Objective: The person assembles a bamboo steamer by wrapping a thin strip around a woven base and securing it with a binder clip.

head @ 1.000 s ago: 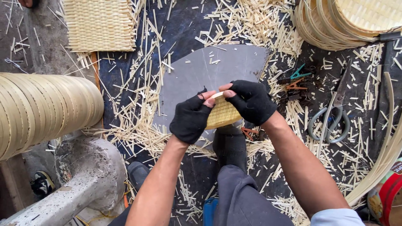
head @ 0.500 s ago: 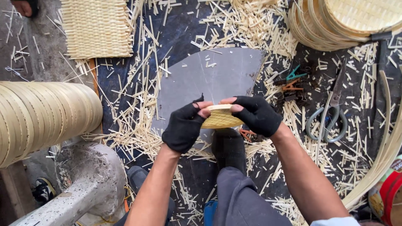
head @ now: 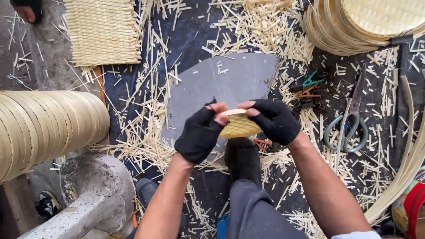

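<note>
Above the grey board (head: 212,86), both gloved hands, left hand (head: 199,135) and right hand (head: 276,120), pinch a small woven disc (head: 238,126); its rim looks unfinished, finished trays (head: 367,22) stacked at 1 o'clock.

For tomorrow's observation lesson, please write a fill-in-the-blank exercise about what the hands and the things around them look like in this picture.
1. Both hands, the left hand and the right hand, wear fingerless gloves coloured ____.
2. Together they hold a small woven disc over a flat ____ sheet.
3. Right of the right hand lie large metal ____ with grey handles.
4. The square woven mat lies at the upper ____.

Missing words: black; grey; scissors; left
</note>
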